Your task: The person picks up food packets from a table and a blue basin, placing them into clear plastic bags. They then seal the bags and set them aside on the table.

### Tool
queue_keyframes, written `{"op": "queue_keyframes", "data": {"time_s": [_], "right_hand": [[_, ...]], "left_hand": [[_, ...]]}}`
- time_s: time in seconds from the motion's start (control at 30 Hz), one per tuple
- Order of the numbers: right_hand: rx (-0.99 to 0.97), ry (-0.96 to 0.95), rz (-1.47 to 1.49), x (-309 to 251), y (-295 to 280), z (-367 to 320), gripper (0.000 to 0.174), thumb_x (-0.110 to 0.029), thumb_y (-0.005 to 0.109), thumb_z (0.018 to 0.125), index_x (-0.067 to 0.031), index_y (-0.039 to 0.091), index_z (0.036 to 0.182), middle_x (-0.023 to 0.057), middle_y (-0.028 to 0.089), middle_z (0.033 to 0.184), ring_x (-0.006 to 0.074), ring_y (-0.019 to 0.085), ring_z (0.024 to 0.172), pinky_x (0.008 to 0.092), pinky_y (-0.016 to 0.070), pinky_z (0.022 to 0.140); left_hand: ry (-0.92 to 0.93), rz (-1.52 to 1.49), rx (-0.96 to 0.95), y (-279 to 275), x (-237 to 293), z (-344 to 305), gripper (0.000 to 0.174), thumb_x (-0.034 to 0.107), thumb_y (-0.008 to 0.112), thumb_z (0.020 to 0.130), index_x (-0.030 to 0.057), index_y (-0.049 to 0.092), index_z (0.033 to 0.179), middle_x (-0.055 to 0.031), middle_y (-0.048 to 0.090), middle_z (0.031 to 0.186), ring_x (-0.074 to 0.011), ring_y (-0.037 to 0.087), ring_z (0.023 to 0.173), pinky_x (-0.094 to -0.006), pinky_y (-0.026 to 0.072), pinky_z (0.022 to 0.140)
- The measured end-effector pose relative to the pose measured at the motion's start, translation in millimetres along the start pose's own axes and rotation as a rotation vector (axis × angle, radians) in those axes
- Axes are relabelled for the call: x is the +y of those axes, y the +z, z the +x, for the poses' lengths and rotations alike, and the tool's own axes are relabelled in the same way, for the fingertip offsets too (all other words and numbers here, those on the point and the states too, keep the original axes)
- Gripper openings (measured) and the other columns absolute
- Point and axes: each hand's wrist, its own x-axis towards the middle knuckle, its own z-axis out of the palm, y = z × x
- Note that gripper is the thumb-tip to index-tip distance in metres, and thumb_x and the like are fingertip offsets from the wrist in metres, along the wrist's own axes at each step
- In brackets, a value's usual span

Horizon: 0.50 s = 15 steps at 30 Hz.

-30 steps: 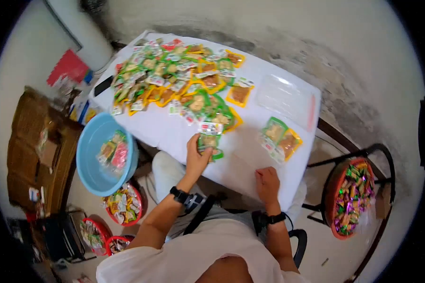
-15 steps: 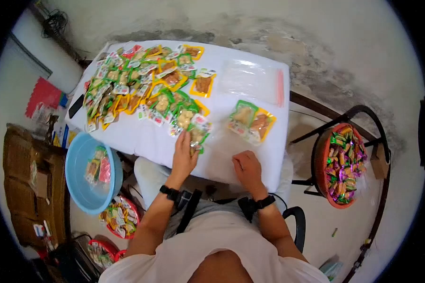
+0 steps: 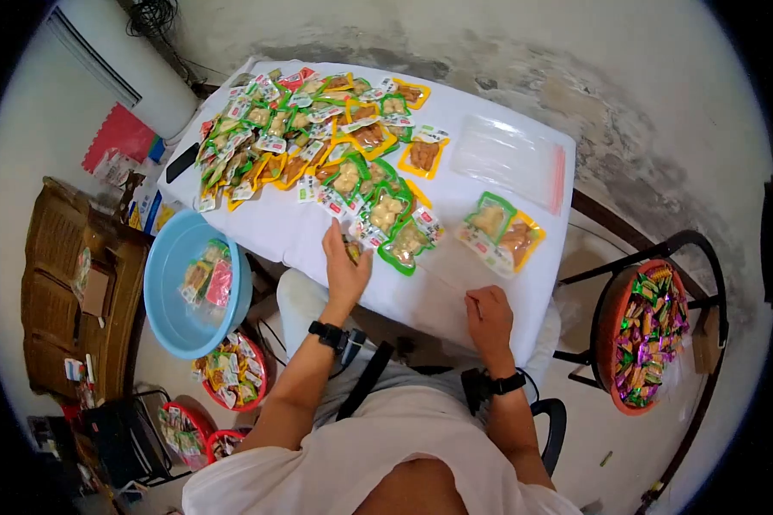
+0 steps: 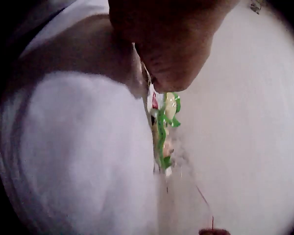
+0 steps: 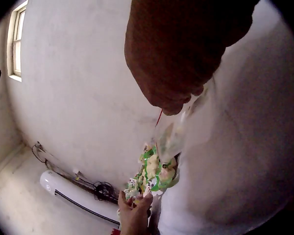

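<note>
Clear plastic, with a thin red line along it, hangs below the right hand (image 3: 489,322), whose fingers are curled in and seem to pinch the edge of a clear bag (image 5: 169,139). The left hand (image 3: 346,273) is partly closed, thumb and fingers bent round a small packet (image 3: 352,250) at the near side of the heap (how many packets it has hold of, I cannot tell). Just beside it lie green-edged packets (image 3: 405,244), some overlapping, and beyond them the main heap (image 3: 276,122) of green and yellow ones spreads over the white-covered table (image 3: 296,245). Nearer the right hand, a green packet (image 3: 489,218) and a yellow packet (image 3: 520,239) lie together; whether they are already inside the bag is unclear. Further off, clear bags (image 3: 507,163) lie flat.

My reading is that the step in hand is picking out packets for bagging, the left hand choosing while the right minds the bag. The next move calls for a firm pinch on the packet, a lift free of its neighbours, and a bag mouth held wide enough (thin film clings to itself, so the packet's corners could catch).
</note>
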Motion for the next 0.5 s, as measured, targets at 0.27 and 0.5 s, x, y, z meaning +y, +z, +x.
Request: {"op": "queue_keyframes", "data": {"time_s": [0.27,0.5], "right_hand": [[0.013,-0.028,-0.011,5,3,0,0.006,-0.007,0.065,0.077,-0.0057,0.061,0.082,0.0104,0.057,0.079,0.0300,0.056,0.076,0.0389,0.0462,0.065],[0.047,-0.023,0.059,3,3,0,0.008,-0.007,0.065,0.076,-0.0060,0.061,0.083,0.0108,0.056,0.078,0.0305,0.056,0.076,0.0398,0.0462,0.066]], "left_hand": [[0.129,0.540,0.194,-6,-28,61,0.072,0.020,0.070,0.075,0.0019,0.036,0.136,-0.0251,0.031,0.134,-0.0360,0.037,0.123,-0.0481,0.0254,0.104],[0.078,0.448,-0.153,1,6,49,0.040,0.025,0.074,0.069,0.0024,0.062,0.099,-0.0166,0.051,0.115,-0.0335,0.043,0.112,-0.0455,0.0315,0.093]]}}
